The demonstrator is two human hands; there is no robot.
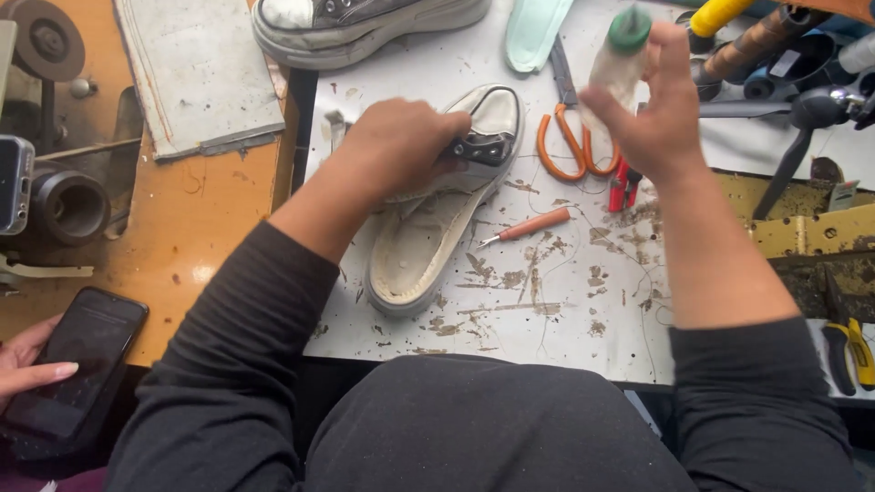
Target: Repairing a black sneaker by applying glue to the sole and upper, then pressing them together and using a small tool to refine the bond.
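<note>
From the head camera I look down at a messy white bench (565, 337). My left hand (401, 146) is closed around a white sneaker (437, 228) and presses it onto the bench. The sneaker lies in the middle, toe pointing away from me, and I can see its pale inside. My right hand (652, 114) is up in the air, closed around a small clear bottle with a green cap (620, 55). The cap looks like it is on, so I think nothing has come out of the bottle yet.

Lots of brown crumbs and loose threads (538, 273) lie beside the sneaker, so I think much scraping and picking is already done. A little pick with an orange handle (531, 225) lies just beside the sneaker, with no hand on it. Orange scissors (570, 137) lie farther back. A light green insole (533, 32) and a second sneaker (365, 27) wait at the far edge. So the insole is not back in yet.

At the bottom left another person's hand (27, 360) holds a black phone (77, 364).
</note>
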